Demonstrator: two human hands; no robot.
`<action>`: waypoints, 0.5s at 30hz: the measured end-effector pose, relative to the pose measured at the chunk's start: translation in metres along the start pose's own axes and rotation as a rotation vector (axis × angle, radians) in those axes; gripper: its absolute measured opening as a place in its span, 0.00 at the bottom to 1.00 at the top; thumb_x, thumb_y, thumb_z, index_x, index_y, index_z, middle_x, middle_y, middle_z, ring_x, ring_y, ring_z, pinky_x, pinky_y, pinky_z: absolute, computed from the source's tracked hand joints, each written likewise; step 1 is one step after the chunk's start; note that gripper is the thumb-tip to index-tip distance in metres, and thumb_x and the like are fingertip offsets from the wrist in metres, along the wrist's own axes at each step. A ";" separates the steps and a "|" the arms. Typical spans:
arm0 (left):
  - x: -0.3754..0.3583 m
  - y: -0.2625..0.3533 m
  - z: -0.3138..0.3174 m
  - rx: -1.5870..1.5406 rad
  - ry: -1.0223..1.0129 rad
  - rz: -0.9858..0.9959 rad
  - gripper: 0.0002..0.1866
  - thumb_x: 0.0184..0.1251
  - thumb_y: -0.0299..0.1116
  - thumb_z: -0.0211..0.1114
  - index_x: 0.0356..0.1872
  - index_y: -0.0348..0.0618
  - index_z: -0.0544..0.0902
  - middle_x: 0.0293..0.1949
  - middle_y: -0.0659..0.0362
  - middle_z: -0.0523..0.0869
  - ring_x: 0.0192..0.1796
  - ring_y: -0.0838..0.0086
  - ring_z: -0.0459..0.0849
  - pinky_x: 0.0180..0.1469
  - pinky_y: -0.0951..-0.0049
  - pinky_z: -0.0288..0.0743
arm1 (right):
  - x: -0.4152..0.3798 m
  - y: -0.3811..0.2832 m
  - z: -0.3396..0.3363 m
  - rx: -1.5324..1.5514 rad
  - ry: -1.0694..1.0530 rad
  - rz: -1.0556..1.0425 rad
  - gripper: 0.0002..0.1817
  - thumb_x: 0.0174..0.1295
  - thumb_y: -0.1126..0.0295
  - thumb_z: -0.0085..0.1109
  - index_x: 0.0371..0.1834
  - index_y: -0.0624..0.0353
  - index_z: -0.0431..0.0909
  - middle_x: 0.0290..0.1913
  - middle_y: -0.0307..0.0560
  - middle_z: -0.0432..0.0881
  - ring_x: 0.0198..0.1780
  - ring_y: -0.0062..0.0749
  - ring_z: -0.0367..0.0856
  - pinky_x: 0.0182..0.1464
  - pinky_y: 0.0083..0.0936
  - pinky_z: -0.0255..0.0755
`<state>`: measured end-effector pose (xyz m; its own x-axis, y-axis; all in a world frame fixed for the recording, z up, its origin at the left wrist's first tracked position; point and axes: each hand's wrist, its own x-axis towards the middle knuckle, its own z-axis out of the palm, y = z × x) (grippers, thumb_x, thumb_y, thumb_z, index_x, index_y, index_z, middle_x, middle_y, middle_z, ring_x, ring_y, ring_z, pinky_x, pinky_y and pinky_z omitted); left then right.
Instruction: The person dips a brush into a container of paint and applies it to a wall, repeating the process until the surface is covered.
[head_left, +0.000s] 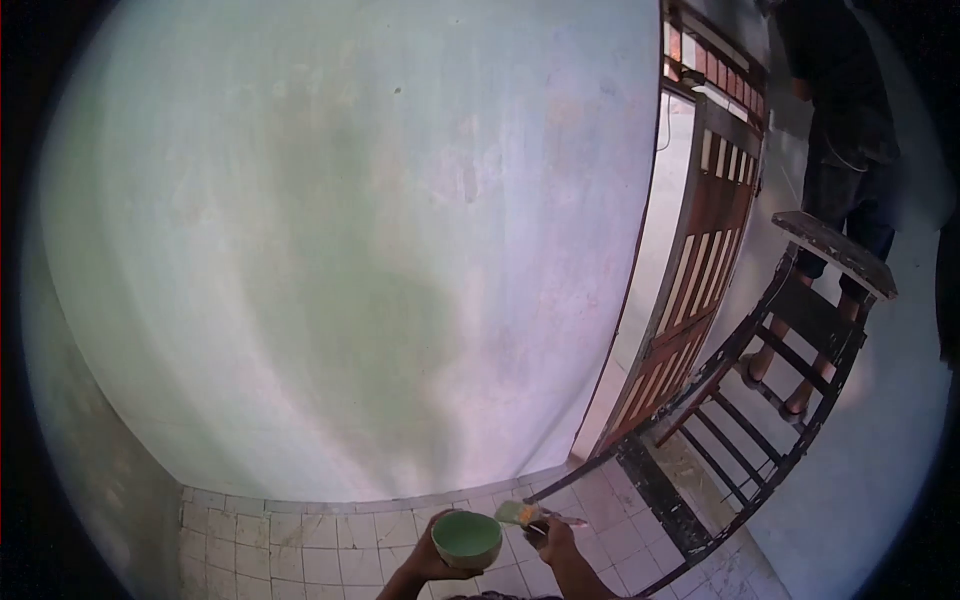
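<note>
At the bottom of the view, my left hand [428, 556] is wrapped round the side of a bowl [467, 560] with pale green paint [466, 533] inside. Just right of it, my right hand [553, 541] is closed on a paintbrush [513, 513]. The brush's wide head points left, close to the bowl's rim, and its bristles look pale green. Its handle sticks out to the right past my fingers. In front of both hands stands a wall [350, 250] with patchy pale green and whitish areas.
White floor tiles [340, 548] run along the wall's foot. On the right is a slatted wooden door [705, 235], partly open. A dark, paint-spotted wooden ladder [740, 440] stands before it. Behind the ladder, another person [845, 130] in dark clothes stands on a rung or support.
</note>
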<state>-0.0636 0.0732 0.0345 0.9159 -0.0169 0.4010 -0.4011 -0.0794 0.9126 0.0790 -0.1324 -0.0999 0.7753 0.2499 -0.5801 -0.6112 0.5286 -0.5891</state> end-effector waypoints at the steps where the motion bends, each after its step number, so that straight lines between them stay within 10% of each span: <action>1: -0.007 -0.010 -0.014 -0.012 0.025 0.006 0.54 0.27 0.37 0.83 0.59 0.39 0.56 0.52 0.52 0.75 0.56 0.65 0.74 0.58 0.62 0.67 | 0.005 0.008 0.011 -0.017 -0.046 0.009 0.11 0.62 0.64 0.46 0.44 0.54 0.72 0.39 0.46 0.77 0.39 0.38 0.76 0.40 0.35 0.73; 4: -0.014 -0.028 -0.057 0.484 -0.194 0.077 0.54 0.30 0.39 0.82 0.61 0.40 0.57 0.52 0.53 0.76 0.56 0.67 0.74 0.63 0.61 0.59 | -0.003 0.013 0.046 -0.047 -0.152 0.039 0.11 0.62 0.63 0.49 0.44 0.52 0.72 0.39 0.43 0.76 0.38 0.35 0.75 0.37 0.31 0.73; 5: -0.023 -0.032 -0.052 0.006 0.084 0.034 0.53 0.29 0.40 0.82 0.61 0.40 0.58 0.51 0.54 0.78 0.57 0.68 0.73 0.65 0.61 0.55 | -0.006 0.010 0.055 -0.059 -0.171 0.028 0.10 0.62 0.62 0.48 0.44 0.51 0.72 0.39 0.42 0.76 0.37 0.33 0.75 0.36 0.30 0.73; 10: -0.031 -0.050 -0.075 0.393 0.125 0.160 0.58 0.28 0.42 0.82 0.63 0.37 0.55 0.56 0.52 0.72 0.59 0.64 0.71 0.64 0.62 0.59 | -0.025 -0.016 0.094 -0.138 -0.349 -0.114 0.12 0.65 0.55 0.46 0.45 0.48 0.70 0.37 0.34 0.75 0.35 0.21 0.74 0.33 0.22 0.71; 15: -0.026 -0.030 -0.063 0.268 0.265 0.045 0.57 0.28 0.38 0.82 0.64 0.39 0.55 0.53 0.52 0.73 0.57 0.65 0.71 0.59 0.65 0.65 | -0.055 -0.057 0.127 -0.217 -0.510 -0.292 0.19 0.64 0.60 0.48 0.57 0.50 0.64 0.53 0.44 0.74 0.49 0.37 0.77 0.39 0.32 0.77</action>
<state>-0.0762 0.1392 0.0016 0.8476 0.2289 0.4788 -0.3903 -0.3425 0.8546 0.0918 -0.0732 0.0373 0.8611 0.5038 -0.0678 -0.3392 0.4701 -0.8148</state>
